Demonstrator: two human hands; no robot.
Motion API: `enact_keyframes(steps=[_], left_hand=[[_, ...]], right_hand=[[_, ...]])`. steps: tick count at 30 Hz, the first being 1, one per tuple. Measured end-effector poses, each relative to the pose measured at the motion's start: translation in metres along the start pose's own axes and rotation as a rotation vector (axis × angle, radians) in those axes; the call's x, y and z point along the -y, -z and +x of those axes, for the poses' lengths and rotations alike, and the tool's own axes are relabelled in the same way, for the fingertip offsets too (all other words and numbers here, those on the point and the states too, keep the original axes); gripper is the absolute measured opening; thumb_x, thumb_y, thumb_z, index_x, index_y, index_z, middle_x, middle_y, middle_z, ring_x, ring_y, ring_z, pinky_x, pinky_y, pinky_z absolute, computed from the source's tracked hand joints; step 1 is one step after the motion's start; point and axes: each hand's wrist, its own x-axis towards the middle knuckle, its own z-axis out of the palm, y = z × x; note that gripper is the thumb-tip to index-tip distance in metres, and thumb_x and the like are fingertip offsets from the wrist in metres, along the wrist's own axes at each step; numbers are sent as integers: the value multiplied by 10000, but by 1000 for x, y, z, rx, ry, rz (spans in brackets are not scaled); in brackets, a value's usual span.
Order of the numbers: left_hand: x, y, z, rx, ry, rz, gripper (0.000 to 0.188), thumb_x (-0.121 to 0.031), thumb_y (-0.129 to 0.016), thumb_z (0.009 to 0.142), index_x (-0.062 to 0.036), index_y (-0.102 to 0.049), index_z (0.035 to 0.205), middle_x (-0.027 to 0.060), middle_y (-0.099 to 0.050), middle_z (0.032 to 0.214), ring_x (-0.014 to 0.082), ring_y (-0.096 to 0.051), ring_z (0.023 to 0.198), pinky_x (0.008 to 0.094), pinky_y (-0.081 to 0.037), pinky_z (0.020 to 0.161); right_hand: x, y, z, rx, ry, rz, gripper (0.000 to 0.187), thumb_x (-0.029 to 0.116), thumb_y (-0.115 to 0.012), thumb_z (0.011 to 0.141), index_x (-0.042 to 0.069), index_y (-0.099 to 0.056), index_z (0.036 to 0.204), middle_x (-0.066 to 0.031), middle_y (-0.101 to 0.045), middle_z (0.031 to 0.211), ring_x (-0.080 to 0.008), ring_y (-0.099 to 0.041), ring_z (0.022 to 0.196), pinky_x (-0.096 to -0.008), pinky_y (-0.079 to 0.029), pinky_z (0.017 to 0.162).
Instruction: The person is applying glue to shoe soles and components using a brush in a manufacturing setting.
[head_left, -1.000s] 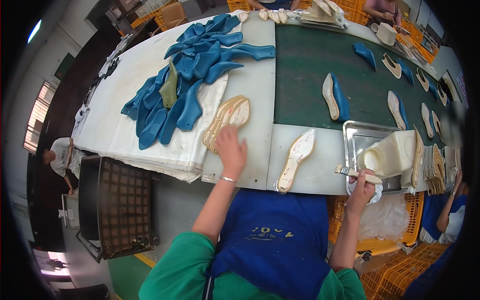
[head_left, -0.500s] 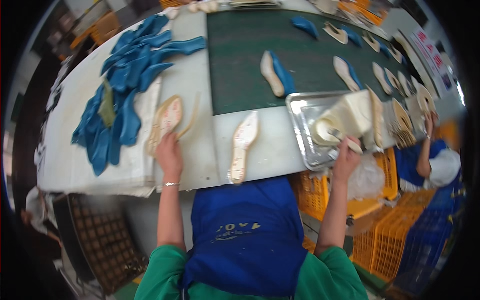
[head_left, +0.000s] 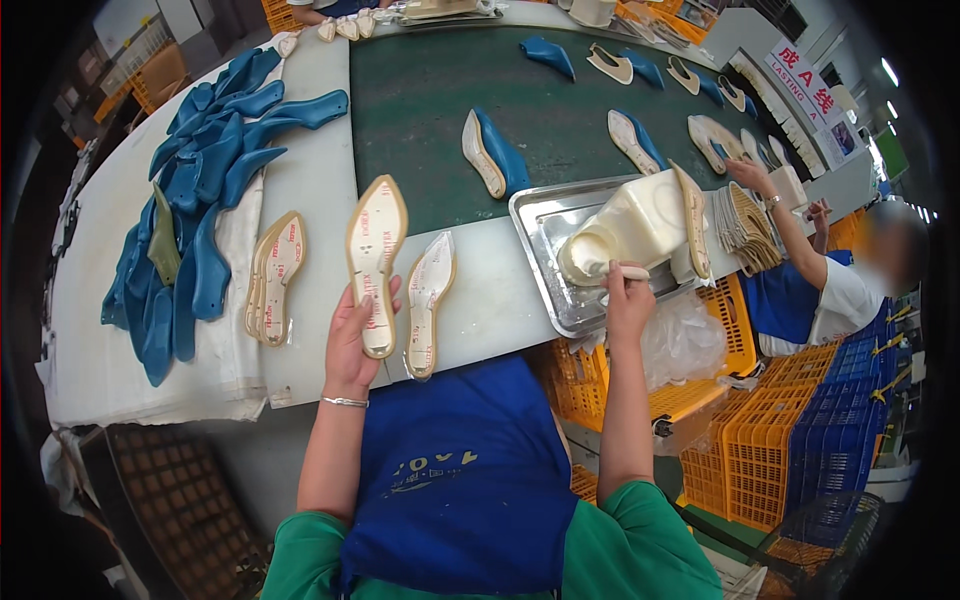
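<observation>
My left hand (head_left: pixel 352 350) is closed around the heel end of a pale insole (head_left: pixel 378 235), lifted off the table with its printed face up. Close on its right, another insole (head_left: pixel 431 300) lies on the white tabletop; to the left sits a small stack of insoles (head_left: pixel 272 280). In my right hand (head_left: pixel 628 308) is a brush (head_left: pixel 634 272) with a light handle. Its tip is at the mouth of a cream plastic container (head_left: pixel 640 222), which lies in a metal tray (head_left: pixel 540 300). Whitish stuff shows at the container's mouth.
Blue shoe lasts (head_left: pixel 195 190) are heaped at the left. A green belt (head_left: pixel 420 75) carries lasts with insoles. Stacked beige pieces (head_left: pixel 745 225) stand right of the tray. A co-worker's hand (head_left: pixel 752 178) reaches over the belt; yellow crates (head_left: pixel 755 470) stand below.
My left hand has picked an insole off the stack and brought it rightward, up beside the single insole. My right hand keeps the brush at the container. The whole view has shifted.
</observation>
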Motion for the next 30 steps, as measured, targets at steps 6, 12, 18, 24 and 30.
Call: enact_keyframes(steps=[6,12,18,24,30], left_hand=[[14,-21,-8,162,152,-3,461,-66,-525,977,19,-414,1417,215,-557,1338,262,-581,1224,349,-499,1013],[23,-35,-18,223,208,56,489,-61,-499,992,6,-376,1460,162,-514,1406,250,-543,1276,341,-482,1017],[17,-45,-27,299,222,103,506,-81,-524,984,31,-366,1451,184,-513,1398,275,-543,1277,356,-462,1053],[1,-43,-36,335,221,104,504,-68,-521,981,48,-363,1446,193,-528,1380,274,-555,1261,349,-471,1043],[1,-32,-36,343,216,110,528,-100,-519,993,35,-347,1473,168,-530,1380,228,-554,1257,324,-445,1054]], right_hand=[[31,18,-19,-15,-79,275,214,193,-603,984,-19,-626,963,-50,-665,775,-100,-641,717,-246,-515,675],[124,1,-28,233,113,505,134,98,-534,996,-16,-600,1025,-84,-649,906,-139,-637,799,-267,-512,760],[180,-39,-34,486,542,311,82,62,-615,923,-13,-638,944,-84,-667,847,-144,-636,740,-276,-498,672],[174,-61,14,384,566,172,75,61,-643,891,2,-636,937,-121,-656,796,-208,-645,693,-301,-494,638],[191,-53,1,403,600,268,63,69,-618,910,10,-639,916,-104,-652,792,-193,-640,695,-301,-496,646]])
